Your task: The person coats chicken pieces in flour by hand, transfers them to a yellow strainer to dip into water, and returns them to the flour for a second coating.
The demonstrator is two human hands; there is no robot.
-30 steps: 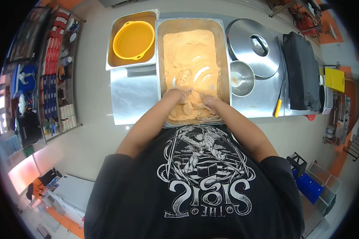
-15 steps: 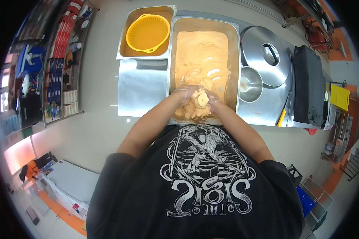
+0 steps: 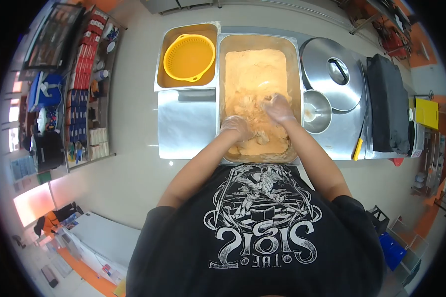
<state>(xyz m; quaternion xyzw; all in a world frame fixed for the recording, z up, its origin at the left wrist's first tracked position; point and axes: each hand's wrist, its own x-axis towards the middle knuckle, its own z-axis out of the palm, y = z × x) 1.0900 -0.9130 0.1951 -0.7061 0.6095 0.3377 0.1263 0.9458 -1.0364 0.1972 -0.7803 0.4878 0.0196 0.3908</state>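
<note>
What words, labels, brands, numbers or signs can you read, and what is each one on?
"THE", upside down in this view, on the black shirt.
Larger stylised letters beside it: not surely readable.
Red boxes and blue boxes on the shelf: any print is too small to read.
Large metal tray, yellow strainer and round lid: no lettering can be made out.

A yellow strainer (image 3: 189, 57) sits in a steel pan (image 3: 183, 87) as a round steel lid (image 3: 314, 74) and a steel bowl (image 3: 323, 118) share the metal worktop (image 3: 186, 131) with a yellow-handled tool (image 3: 358, 148) and folded black material (image 3: 389, 114); red boxes (image 3: 86, 59) line shelving (image 3: 101, 111) at left, a blue container (image 3: 393, 251) at lower right
</note>
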